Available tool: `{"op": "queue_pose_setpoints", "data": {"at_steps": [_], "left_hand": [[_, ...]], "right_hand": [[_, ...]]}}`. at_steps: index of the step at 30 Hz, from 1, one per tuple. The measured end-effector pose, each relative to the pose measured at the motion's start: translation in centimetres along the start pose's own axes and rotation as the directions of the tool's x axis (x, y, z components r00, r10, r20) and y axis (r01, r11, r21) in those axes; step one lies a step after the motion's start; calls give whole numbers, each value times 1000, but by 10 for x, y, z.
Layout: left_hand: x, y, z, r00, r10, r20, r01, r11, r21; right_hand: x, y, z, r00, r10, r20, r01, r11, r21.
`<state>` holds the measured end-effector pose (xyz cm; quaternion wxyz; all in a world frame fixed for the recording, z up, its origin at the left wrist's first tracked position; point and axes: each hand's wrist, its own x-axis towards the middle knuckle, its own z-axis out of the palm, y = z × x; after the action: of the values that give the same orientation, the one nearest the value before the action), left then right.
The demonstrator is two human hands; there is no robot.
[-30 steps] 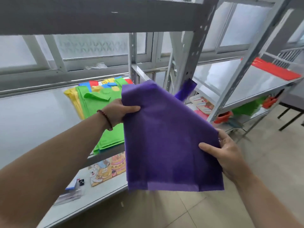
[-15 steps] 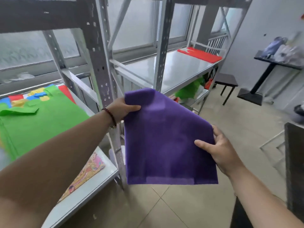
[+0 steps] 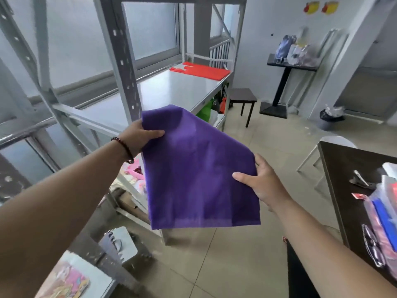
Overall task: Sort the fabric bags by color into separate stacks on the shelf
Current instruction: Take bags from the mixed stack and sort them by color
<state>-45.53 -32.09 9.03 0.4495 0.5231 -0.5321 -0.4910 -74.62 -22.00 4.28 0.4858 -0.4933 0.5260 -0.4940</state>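
Frosted windows (image 3: 150,33) run behind a grey metal shelf (image 3: 171,91) that stretches away along the left wall, over a pale tiled floor (image 3: 214,265). At the shelf's far end lies a flat stack of red bags (image 3: 202,70); something green (image 3: 205,111) shows on the level below it.

Both hands hold a purple bag (image 3: 199,171) up in the air, in front of the shelf's near end and apart from its surface. Left hand (image 3: 139,136) grasps the bag's upper left edge, thumb across the front of the cloth; a bead bracelet (image 3: 123,148) circles that wrist. Right hand (image 3: 261,182) grasps the right edge, thumb on the front, fingers behind. The bag hangs flat, tilted, its lower hem free.

At the right stands a dark table (image 3: 352,190) with clutter, and farther back a small dark stool (image 3: 242,97).
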Motion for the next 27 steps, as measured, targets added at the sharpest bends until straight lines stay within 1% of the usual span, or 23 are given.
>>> {"op": "queue_pose_setpoints", "data": {"at_steps": [5,8,11,14,19,23,27], "left_hand": [[83,10,15,1000,22,13,-22,998,56],[125,15,26,999,39,8,-39,998,48],[162,17,37,1000,28,13,-29,999,24],[201,20,46,999,25,26,-25,1000,6],[270,25,67,999,17,-35,-18,1000,-15],[322,34,97,997,-21,-76,16,997,-70],[375,43,124,991,-30,-131,17,995,-101]], "right_hand": [[68,-2,-12,999,-15,-49,15,1000,0],[107,-6,-18,997,-31,-69,30,1000,-8],[147,-10,-28,998,-33,-60,32,999,-13],[191,-15,-45,999,-48,-24,47,998,-45],[280,-16,-78,997,-64,50,68,994,-89],[354,-20,-111,987,-62,146,80,989,-121],[423,-30,-141,966,-75,248,122,977,-177]]}}
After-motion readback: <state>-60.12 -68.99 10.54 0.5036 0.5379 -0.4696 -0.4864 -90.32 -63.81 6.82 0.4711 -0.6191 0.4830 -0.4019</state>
